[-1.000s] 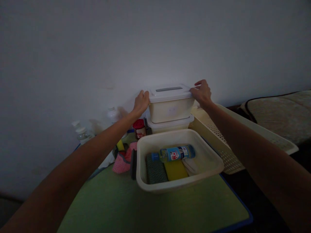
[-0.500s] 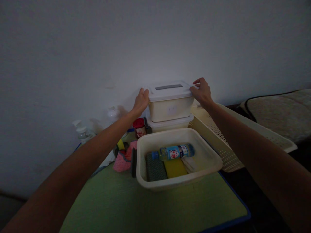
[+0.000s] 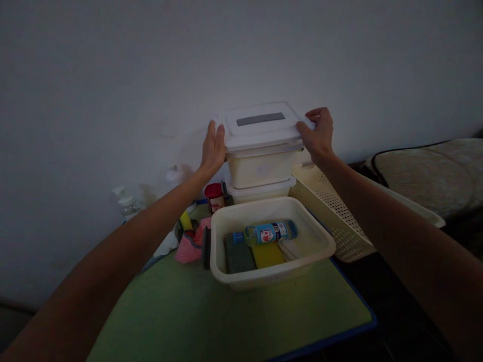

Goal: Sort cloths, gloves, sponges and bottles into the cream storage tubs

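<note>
A white lid with a grey strip on top is held between my two hands, raised a little off the upper cream storage box. My left hand grips the lid's left edge, thumb up. At the right edge my right hand pinches the rim between thumb and fingers. The upper box rests on a second lidded box. In front stands an open cream bin holding a blue-labelled bottle, a dark green scouring pad, a yellow sponge and a pale item.
The green table has a blue edge. Left of the bin lie a pink cloth and a red-lidded jar, with pump bottles farther left. A perforated cream basket and a beige cushion are at right.
Both hands have moved upward, lifting the lid from the upper box, so a gap shows between them. The view has shifted slightly.
</note>
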The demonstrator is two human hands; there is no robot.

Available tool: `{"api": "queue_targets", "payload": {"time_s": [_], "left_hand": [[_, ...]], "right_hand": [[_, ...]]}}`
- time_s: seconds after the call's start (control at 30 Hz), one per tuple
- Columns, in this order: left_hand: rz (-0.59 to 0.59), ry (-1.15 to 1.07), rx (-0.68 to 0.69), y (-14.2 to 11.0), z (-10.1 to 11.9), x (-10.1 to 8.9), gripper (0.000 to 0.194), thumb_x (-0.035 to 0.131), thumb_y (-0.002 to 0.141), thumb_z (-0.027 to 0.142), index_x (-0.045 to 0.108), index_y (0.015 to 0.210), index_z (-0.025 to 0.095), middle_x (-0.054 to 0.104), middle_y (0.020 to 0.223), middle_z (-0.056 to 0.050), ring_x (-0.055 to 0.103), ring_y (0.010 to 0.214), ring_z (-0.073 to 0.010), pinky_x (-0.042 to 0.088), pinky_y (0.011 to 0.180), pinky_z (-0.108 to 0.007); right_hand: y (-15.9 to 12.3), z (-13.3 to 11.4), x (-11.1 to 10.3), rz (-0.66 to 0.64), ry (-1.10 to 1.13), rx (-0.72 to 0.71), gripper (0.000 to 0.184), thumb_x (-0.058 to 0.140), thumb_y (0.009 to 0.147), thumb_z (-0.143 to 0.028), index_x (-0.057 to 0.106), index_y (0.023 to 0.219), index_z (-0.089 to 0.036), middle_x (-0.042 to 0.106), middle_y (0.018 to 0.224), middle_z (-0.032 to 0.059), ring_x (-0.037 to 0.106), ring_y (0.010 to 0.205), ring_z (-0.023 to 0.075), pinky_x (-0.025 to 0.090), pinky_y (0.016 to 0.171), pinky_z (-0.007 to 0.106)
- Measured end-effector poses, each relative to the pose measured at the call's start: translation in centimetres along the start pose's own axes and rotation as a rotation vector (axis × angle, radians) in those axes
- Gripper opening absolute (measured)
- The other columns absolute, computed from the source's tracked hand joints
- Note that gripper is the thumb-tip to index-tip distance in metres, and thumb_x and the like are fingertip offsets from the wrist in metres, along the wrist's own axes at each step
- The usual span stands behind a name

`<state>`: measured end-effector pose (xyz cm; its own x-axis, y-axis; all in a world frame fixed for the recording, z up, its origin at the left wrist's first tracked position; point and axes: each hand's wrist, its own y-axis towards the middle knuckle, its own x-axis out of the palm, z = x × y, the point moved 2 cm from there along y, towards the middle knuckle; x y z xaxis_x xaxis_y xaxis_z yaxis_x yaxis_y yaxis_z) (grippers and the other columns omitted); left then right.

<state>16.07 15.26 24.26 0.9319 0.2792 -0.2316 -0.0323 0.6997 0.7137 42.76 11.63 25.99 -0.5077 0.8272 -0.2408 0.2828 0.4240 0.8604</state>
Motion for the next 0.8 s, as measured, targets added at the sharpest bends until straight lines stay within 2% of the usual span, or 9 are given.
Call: {"api": "queue_targets", "payload": {"time_s": [0.1, 0.17, 0.27, 0.43, 0.6, 0.7, 0.8], "left_hand": [[0.019, -0.018, 0.15, -0.5, 1.1, -1.2, 0.068, 0.025, 0.084, 0.069, 0.045, 0.129, 0.021, 0.038, 0.145, -0.008, 0.022, 0.14, -0.0234, 0.017, 0.115, -0.042], [0.058, -0.025, 0.221, -1.8, 2.5, -2.3, 0.072, 0.022, 0.082, 0.073, 0.047, 0.127, 0.023, 0.043, 0.141, -0.007, 0.027, 0.138, -0.0229, 0.021, 0.114, -0.04], [0.157, -0.04, 0.262, -4.8, 5.1, -4.3, 0.079, 0.015, 0.079, 0.076, 0.046, 0.128, 0.022, 0.048, 0.137, -0.006, 0.035, 0.134, -0.0222, 0.026, 0.113, -0.038], [0.227, 0.003, 0.372, -10.4, 8.5, -7.2, 0.07, 0.012, 0.08, 0.076, 0.048, 0.126, 0.037, 0.049, 0.132, 0.005, 0.036, 0.133, -0.0222, 0.029, 0.111, -0.039], [0.254, 0.069, 0.489, -15.3, 8.9, -8.1, 0.069, 0.013, 0.087, 0.066, 0.049, 0.131, 0.026, 0.052, 0.124, -0.004, 0.045, 0.121, -0.024, 0.033, 0.106, -0.044], [0.245, 0.071, 0.455, -17.6, 8.3, -8.1, 0.069, 0.015, 0.087, 0.065, 0.05, 0.131, 0.024, 0.052, 0.12, -0.008, 0.048, 0.114, -0.0248, 0.038, 0.099, -0.044], [0.228, 0.074, 0.37, -19.5, 7.6, -8.1, 0.071, 0.017, 0.084, 0.069, 0.05, 0.131, 0.028, 0.052, 0.117, -0.008, 0.048, 0.112, -0.026, 0.038, 0.097, -0.044]], "right_hand": [[-0.6, -2.2, -2.4, 0.04, 0.024, -0.011, 0.013, 0.051, 0.082, -0.022, 0.047, 0.095, -0.023, 0.057, 0.102, 0.0085, 0.052, 0.099, 0.0218, 0.045, 0.085, 0.039], [-1.8, -3.7, -4.4, 0.062, 0.099, -0.029, 0.014, 0.052, 0.079, -0.018, 0.047, 0.092, -0.021, 0.058, 0.1, 0.0094, 0.054, 0.095, 0.0207, 0.046, 0.083, 0.039], [-4.7, -5.4, -7.2, 0.061, 0.233, -0.05, 0.02, 0.053, 0.075, -0.015, 0.044, 0.093, -0.018, 0.058, 0.099, 0.0098, 0.058, 0.089, 0.02, 0.048, 0.078, 0.039], [-10.7, -7.5, -10.9, 0.088, 0.5, -0.071, 0.02, 0.056, 0.073, -0.018, 0.045, 0.089, -0.02, 0.059, 0.108, 0.0086, 0.059, 0.104, 0.0212, 0.043, 0.093, 0.045], [-15.2, -8.7, -13.2, 0.111, 0.488, -0.084, 0.014, 0.054, 0.078, -0.026, 0.05, 0.091, -0.026, 0.061, 0.105, 0.0027, 0.055, 0.114, 0.0244, 0.036, 0.1, 0.052], [-17.0, -9.1, -13.8, 0.099, 0.45, -0.056, 0.011, 0.051, 0.082, -0.029, 0.055, 0.092, -0.03, 0.06, 0.105, -0.0014, 0.052, 0.119, 0.0251, 0.032, 0.103, 0.052], [-18.7, -8.9, -13.8, 0.12, 0.518, 0.009, 0.01, 0.057, 0.077, -0.026, 0.054, 0.087, -0.029, 0.062, 0.103, -0.002, 0.053, 0.118, 0.0244, 0.031, 0.104, 0.052]]}}
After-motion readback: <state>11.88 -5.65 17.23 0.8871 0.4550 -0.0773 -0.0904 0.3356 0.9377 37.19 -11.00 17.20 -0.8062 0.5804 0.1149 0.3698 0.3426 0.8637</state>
